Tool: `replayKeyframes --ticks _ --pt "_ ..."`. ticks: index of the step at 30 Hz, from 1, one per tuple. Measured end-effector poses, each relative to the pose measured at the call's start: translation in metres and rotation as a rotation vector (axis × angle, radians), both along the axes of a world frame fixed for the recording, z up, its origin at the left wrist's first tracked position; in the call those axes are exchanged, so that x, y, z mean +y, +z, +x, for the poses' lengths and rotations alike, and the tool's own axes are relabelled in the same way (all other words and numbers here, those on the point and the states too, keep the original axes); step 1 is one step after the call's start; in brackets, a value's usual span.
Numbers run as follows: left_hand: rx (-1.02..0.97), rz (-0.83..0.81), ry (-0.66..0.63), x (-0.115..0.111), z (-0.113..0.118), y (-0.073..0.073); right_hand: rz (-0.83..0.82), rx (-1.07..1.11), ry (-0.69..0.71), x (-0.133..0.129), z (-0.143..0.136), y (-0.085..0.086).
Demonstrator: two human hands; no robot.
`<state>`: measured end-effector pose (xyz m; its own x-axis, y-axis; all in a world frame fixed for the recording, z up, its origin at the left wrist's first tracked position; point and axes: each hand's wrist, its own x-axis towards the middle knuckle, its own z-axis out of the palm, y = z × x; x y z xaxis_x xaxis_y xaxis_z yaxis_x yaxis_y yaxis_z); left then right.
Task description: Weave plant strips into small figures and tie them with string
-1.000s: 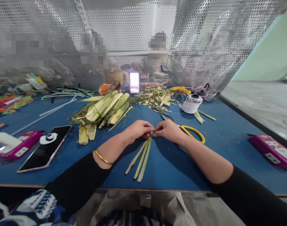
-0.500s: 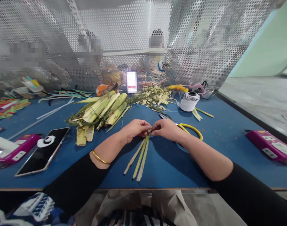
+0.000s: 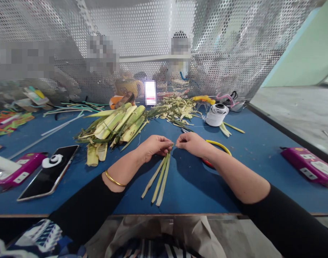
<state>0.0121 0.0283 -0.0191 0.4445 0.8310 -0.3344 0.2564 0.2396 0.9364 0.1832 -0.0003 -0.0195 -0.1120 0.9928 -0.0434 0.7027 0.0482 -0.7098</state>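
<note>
My left hand (image 3: pixel 159 144) is closed in a pinch round the gathered top ends of three pale green leaf strips (image 3: pixel 160 181). Their free ends fan out toward me on the blue table. A short way to the right, my right hand (image 3: pixel 189 143) is closed too, thumb against forefinger; anything between those fingertips is too small to make out. Partly hidden beneath my right wrist lie scissors with yellow and red handles (image 3: pixel 220 144). Left of my hands rests a pile of green husks and stalks (image 3: pixel 118 125).
A white thread spool (image 3: pixel 216 115) stands at the back right, near shredded leaf scraps (image 3: pixel 177 108). Purple power strips (image 3: pixel 309 165) lie at either side, and a phone (image 3: pixel 49 173) is at the left. Behind the table rises a perforated metal screen (image 3: pixel 148 36), with people beyond it.
My right hand has moved slightly up and right, opening a small gap from my left hand. The left hand keeps its pinch on the strips.
</note>
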Motion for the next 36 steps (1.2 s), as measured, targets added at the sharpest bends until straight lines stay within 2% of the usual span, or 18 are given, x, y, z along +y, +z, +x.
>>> replayKeyframes --ticks 6,9,13,17,23,29,36 --pt "0.011 0.008 0.015 0.001 0.0 -0.001 -0.1 0.205 0.021 0.002 0.004 -0.001" --pt "0.001 0.009 0.023 0.002 -0.001 -0.003 -0.118 0.277 0.088 0.001 0.005 -0.001" --pt "0.011 0.029 0.046 0.003 -0.001 -0.003 -0.122 0.237 0.184 0.001 0.007 -0.003" --pt "0.063 0.051 0.06 0.003 -0.003 0.0 -0.127 0.186 0.189 0.0 0.005 -0.003" --pt "0.114 0.109 0.061 0.003 -0.005 0.007 -0.128 0.112 0.22 -0.005 0.001 0.004" --pt "0.126 0.173 0.052 0.003 -0.005 0.008 -0.135 0.106 0.26 -0.008 0.0 0.01" --pt "0.107 0.223 0.031 0.003 -0.006 0.009 -0.164 0.071 0.4 -0.012 0.001 0.019"
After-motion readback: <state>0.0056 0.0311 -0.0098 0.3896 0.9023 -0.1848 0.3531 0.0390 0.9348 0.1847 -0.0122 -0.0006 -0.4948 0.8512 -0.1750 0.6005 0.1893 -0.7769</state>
